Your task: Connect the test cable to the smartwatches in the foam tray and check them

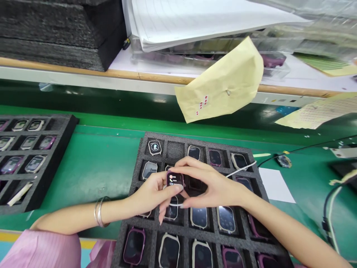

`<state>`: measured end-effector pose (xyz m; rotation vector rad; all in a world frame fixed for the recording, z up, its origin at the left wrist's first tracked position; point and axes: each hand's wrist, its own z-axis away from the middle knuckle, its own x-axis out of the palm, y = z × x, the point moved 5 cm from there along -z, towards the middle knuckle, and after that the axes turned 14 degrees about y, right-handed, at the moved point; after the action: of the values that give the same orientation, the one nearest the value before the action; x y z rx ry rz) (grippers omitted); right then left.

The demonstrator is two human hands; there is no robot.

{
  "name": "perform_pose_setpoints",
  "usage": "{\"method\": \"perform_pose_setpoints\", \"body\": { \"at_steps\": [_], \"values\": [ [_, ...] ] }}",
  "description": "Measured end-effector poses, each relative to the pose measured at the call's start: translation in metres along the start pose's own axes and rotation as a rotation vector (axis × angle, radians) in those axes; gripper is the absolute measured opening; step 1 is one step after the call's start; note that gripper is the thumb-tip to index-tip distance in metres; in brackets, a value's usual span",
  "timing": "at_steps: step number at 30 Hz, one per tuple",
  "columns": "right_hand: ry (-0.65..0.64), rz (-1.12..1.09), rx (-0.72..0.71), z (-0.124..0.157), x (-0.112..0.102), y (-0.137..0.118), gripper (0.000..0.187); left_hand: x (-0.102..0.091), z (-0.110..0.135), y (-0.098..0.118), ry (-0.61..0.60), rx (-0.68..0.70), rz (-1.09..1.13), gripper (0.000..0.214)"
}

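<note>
A small smartwatch body [175, 179] with a lit screen and purple case is held above a black foam tray [174, 150]. My left hand [152, 193] grips it from the left, thumb over its lower edge. My right hand [212, 184] closes round it from the right, fingers curled over the top. The tray's cells hold several watch bodies, such as a white one [154, 147] at the far left corner and dark-screened ones in the near rows. A white cable [241, 168] runs under my right hand across the tray.
A second black foam tray [55, 156] of watch bodies lies at the left on the green belt [106, 163]. A yellow envelope [223, 85] hangs over the shelf edge. Stacked black foam [55, 33] and papers [195, 18] sit on the back shelf. Cables [329, 208] run at right.
</note>
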<state>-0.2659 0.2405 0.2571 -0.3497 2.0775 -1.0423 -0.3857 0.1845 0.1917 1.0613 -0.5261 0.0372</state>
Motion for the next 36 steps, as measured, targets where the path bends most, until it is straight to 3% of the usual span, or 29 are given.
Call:
{"method": "perform_pose_setpoints", "body": {
  "at_steps": [3,6,21,24,27,31,36],
  "values": [
    [0.049,0.372,-0.065,0.004,0.005,-0.006,0.041,0.000,-0.002,-0.001,0.097,-0.003,-0.059,0.030],
    [0.057,0.522,-0.129,0.006,0.011,-0.012,0.032,0.000,-0.001,-0.001,0.114,0.009,-0.106,0.030],
    [0.029,0.354,-0.221,-0.003,0.004,-0.003,0.040,0.001,0.001,0.002,0.076,0.053,-0.111,0.034],
    [0.031,0.249,-0.176,-0.009,-0.002,0.001,0.042,-0.001,0.000,0.000,0.073,0.066,-0.116,0.036],
    [0.116,0.175,-0.038,-0.022,-0.011,0.016,0.038,-0.002,-0.001,-0.003,0.052,0.058,-0.125,0.047],
    [0.210,0.370,0.130,-0.035,-0.012,0.042,0.029,-0.002,-0.001,-0.005,0.063,0.037,-0.175,0.044],
    [0.115,0.543,0.143,-0.035,-0.016,0.041,0.047,-0.001,0.001,-0.006,0.033,0.026,-0.219,0.033]
  ]
}}
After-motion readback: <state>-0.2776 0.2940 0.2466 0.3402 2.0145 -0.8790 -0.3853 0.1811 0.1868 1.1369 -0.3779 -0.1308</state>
